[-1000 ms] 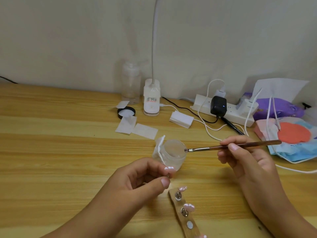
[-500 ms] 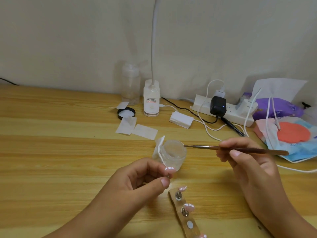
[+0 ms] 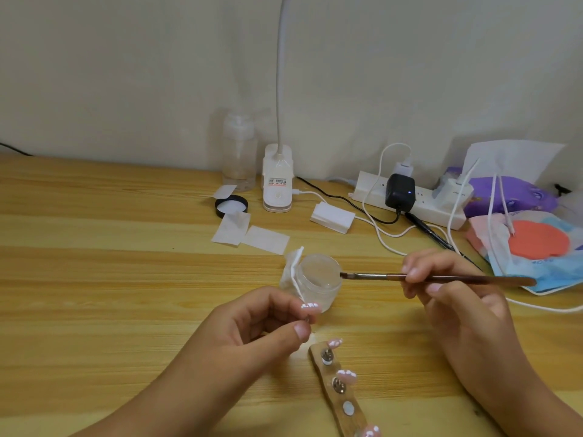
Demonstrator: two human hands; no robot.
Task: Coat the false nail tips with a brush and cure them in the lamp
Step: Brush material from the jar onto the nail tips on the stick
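- The nail tip (image 3: 309, 306) in hand is a pink one with white dabs, mounted on a small metal peg; it sits just this side of the clear jar, raised off the worktop.
- The left hand (image 3: 252, 329) has its fingers (image 3: 301, 331) closed narrowly on that peg, thumb against forefinger, with the tip facing up and unobstructed.
- The brush (image 3: 441, 278) lies nearly level; its bristle end touches or just clears the near right rim of the open jar (image 3: 318, 280), and which of the two cannot be told.
- The right hand (image 3: 454, 298) pinches the brush handle about midway, as one holds a pen, fingers closed on it.
- My reading is that the step in hand is loading or wiping the brush at the jar, before coating the held tip.
- The next move probably calls for bringing the bristles across and down to the tip, with the left hand keeping the peg steady and the tip level so the coat spreads evenly.
- A wooden holder strip (image 3: 339, 402) lies on the worktop (image 3: 94, 279) just below the left thumb, carrying further tips (image 3: 346, 374) on pegs; one round seat appears empty.
- A folded white pad (image 3: 291, 268) leans against the far left side of the jar.
- Further back stand a white clip-on lamp (image 3: 277, 184) with a tall neck, a black lid (image 3: 231, 206), loose white wipes (image 3: 249, 233) and a power strip (image 3: 410, 200).
- Whether that lamp is the curing lamp I cannot tell.
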